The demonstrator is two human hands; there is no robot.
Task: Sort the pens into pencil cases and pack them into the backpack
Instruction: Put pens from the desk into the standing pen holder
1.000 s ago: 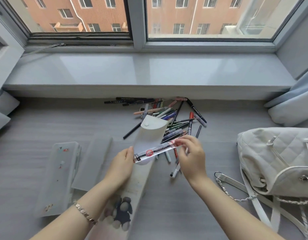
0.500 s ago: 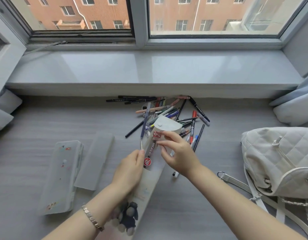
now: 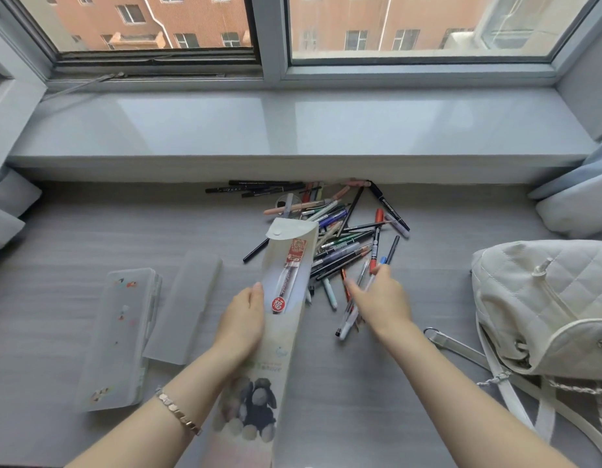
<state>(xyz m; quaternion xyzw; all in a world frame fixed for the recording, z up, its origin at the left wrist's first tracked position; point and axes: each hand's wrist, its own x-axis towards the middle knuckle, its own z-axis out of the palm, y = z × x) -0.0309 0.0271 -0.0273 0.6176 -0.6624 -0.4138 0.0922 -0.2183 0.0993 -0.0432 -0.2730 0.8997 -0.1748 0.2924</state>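
Red pen (image 3: 287,275) lies along case (image 3: 282,342); axis windowward.

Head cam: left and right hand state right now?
Left hand: grip closed on the case.
Right hand: blurred over the pens; cannot tell.

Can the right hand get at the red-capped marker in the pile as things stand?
Probably yes. The right hand hovers open at the near edge of the pen pile, and the red-capped marker lies on top of it, right by the thumb, with nothing covering it.
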